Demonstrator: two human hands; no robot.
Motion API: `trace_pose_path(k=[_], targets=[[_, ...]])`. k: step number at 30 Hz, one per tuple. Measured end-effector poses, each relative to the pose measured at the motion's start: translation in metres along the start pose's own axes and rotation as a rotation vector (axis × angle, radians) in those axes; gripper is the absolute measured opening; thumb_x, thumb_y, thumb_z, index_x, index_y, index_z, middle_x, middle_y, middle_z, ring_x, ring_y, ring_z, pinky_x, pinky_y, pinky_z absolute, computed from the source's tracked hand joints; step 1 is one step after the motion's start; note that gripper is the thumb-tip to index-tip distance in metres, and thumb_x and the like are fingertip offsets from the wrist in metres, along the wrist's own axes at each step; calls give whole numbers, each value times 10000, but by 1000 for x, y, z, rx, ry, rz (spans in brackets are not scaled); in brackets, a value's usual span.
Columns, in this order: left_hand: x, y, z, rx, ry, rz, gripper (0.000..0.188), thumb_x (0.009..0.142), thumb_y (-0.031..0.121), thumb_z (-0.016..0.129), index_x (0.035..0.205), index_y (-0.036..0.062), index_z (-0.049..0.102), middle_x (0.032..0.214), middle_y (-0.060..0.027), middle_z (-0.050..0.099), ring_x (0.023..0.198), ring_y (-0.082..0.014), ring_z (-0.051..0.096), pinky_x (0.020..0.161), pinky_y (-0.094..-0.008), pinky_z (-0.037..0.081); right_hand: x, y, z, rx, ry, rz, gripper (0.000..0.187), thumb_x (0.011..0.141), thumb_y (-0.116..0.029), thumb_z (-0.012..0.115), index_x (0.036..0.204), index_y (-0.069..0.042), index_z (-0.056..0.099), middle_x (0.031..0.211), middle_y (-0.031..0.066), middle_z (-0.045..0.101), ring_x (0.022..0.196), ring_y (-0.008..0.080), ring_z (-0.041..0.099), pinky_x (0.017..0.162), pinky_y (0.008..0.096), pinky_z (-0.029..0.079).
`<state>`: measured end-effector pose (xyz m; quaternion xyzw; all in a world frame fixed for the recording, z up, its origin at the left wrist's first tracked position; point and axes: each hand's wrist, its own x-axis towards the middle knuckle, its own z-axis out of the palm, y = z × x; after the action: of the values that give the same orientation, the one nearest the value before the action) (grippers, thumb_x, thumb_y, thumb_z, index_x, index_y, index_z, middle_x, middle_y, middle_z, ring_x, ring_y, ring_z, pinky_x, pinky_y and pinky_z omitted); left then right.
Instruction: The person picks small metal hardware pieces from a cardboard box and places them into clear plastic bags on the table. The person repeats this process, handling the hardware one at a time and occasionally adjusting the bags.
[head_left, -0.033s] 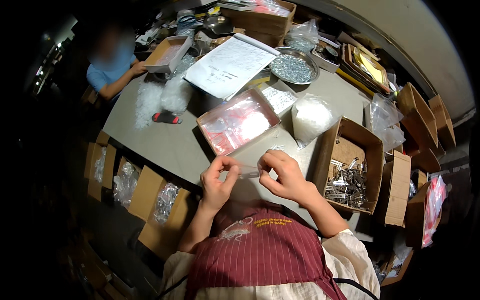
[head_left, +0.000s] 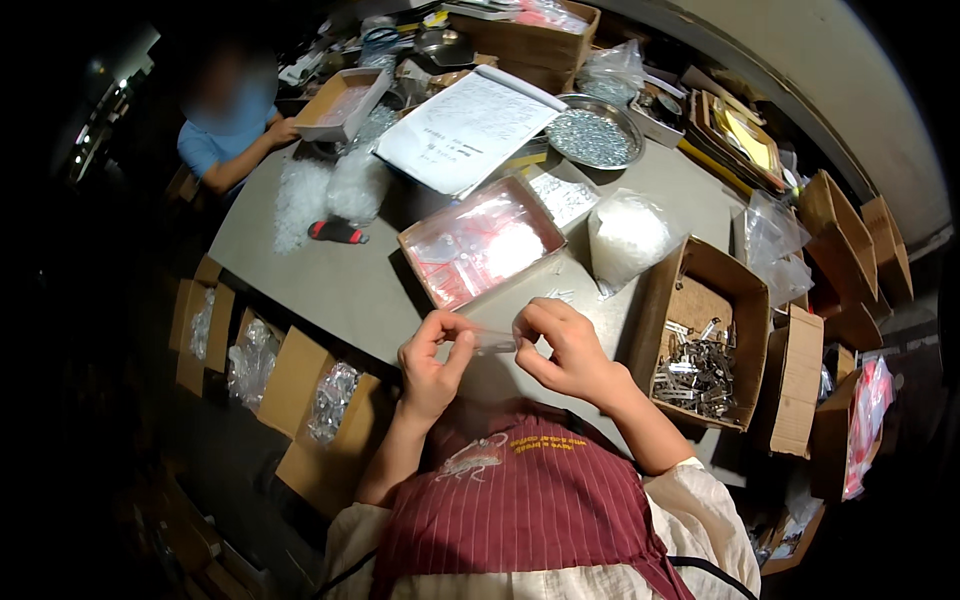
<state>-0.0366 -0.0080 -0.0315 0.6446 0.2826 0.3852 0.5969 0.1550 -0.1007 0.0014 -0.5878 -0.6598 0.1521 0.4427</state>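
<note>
My left hand [head_left: 435, 365] pinches one end of a small clear plastic bag [head_left: 495, 343] between thumb and fingers. At its other end, the bag is gripped by my right hand [head_left: 567, 347], whose fingers are curled. It is stretched between both hands above the near edge of the table; what it may contain is too faint to tell. Just beyond my hands stands an open cardboard box [head_left: 425, 277] of flat clear packets with red marks. A few small pale pieces [head_left: 560, 296] lie on the table close to my right fingers.
To the right is a carton [head_left: 763, 310] of metal clips. Beyond stand a bag of white pieces [head_left: 628, 240], a round metal tray [head_left: 638, 150] of small metal parts and a clipboard [head_left: 460, 130]. A red-black tool [head_left: 338, 233] lies left. A person [head_left: 215, 150] sits far left.
</note>
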Motion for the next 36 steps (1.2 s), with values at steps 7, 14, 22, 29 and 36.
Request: trace_pose_path(k=[7,14,22,29,36], targets=[[-25,-24,-80,21,432,8,115,1006,71,584,1075,-20,595,987,-81,683,870,-117,636,810,-244,507,48,42,52,81,-3,177,136,822,-127,629,865,-1,605,790,145,601,713,304,610,667,385,500],[-88,-107,-197,492,694,-118,152,978,36,624,1111,-30,594,1024,-86,666,922,-138,653,757,-263,537,76,132,90,-648,-122,143,217,740,-141,751,874,-21,629,903,180,654,913,362,634,803,461,498],[-64,-85,-138,850,564,65,391,884,108,698,1241,9,572,1300,-204,552,1133,-376,580,914,-450,510,62,105,72,-190,121,-65,144,773,-28,669,912,-36,630,838,142,629,779,366,609,685,454,489],[-3,-1,-15,864,-90,404,473,811,-4,636,1272,-20,533,1298,-233,522,1152,-434,527,956,-480,474,15,29,44,-283,-99,-330,325,770,-4,663,1092,-33,627,961,142,627,904,346,604,801,421,488],[-7,-52,18,651,-244,177,184,894,91,635,1059,45,703,874,-139,685,827,-351,658,748,-439,523,-31,101,20,-264,62,305,328,771,27,625,1095,-22,648,1027,162,633,978,384,606,829,438,495]])
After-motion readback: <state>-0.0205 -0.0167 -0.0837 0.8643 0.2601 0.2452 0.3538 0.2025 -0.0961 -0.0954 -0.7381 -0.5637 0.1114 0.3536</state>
